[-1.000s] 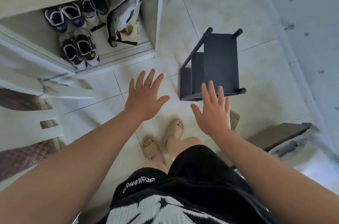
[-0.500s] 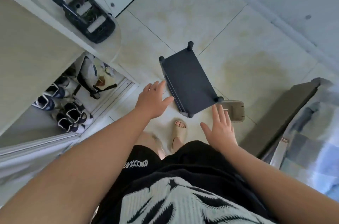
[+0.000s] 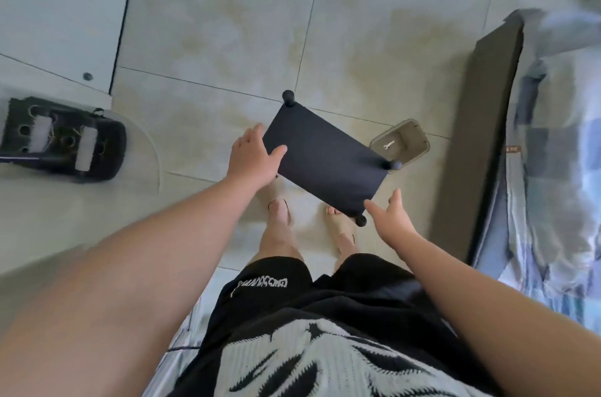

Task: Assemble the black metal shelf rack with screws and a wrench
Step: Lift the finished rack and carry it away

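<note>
The black metal shelf rack (image 3: pixel 325 159) stands on the tiled floor right in front of my feet, seen from above, with round knobs at its corners. My left hand (image 3: pixel 252 157) rests on its left end, thumb flat on the top panel and fingers along the edge, covering that corner. My right hand (image 3: pixel 392 217) hovers with spread fingers beside the near right corner knob, a little apart from it. A small silver wrench (image 3: pixel 388 145) lies in a beige tray (image 3: pixel 419 139) just behind the rack's right end.
A dark bed board (image 3: pixel 481 136) and a blue-patterned bedspread (image 3: pixel 559 169) run along the right. At left, a white rounded cabinet top (image 3: pixel 140 169) carries a black device (image 3: pixel 61 143). My sandalled feet (image 3: pixel 279 211) stand under the rack's near edge.
The view swung left to right, so the shoe cabinet has left the picture. Both hands dropped toward the rack; the left one now touches its left end and the right one nears the front corner.
</note>
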`<action>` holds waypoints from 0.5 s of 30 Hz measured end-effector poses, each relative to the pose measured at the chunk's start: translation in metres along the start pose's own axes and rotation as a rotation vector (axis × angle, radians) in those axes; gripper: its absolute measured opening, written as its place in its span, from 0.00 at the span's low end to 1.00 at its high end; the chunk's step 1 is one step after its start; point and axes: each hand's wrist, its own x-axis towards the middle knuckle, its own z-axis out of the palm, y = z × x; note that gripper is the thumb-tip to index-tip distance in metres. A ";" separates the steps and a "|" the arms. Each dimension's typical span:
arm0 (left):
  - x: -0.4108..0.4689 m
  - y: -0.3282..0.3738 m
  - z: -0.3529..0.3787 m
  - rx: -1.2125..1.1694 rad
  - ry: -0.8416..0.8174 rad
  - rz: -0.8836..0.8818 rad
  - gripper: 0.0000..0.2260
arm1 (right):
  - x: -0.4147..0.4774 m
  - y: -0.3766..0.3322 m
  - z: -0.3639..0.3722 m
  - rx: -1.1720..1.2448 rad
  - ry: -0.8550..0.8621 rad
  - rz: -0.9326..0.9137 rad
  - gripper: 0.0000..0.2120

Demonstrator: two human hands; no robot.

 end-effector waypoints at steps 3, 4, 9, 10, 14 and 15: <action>0.027 -0.013 -0.008 -0.050 -0.109 -0.045 0.35 | 0.008 -0.011 0.022 0.238 -0.014 0.098 0.36; 0.035 -0.017 -0.010 -0.083 -0.159 -0.077 0.35 | 0.011 -0.015 0.028 0.317 -0.014 0.122 0.32; 0.066 -0.033 -0.009 -0.191 -0.385 -0.125 0.17 | 0.022 -0.038 0.040 0.594 0.020 0.253 0.21; 0.069 -0.034 -0.009 -0.204 -0.393 -0.118 0.15 | 0.021 -0.041 0.040 0.616 0.029 0.254 0.20; 0.075 -0.037 -0.029 -0.216 -0.336 -0.093 0.19 | 0.013 -0.059 0.039 0.660 0.071 0.179 0.21; 0.076 -0.038 -0.036 -0.198 -0.322 -0.088 0.21 | 0.010 -0.065 0.038 0.676 0.073 0.163 0.21</action>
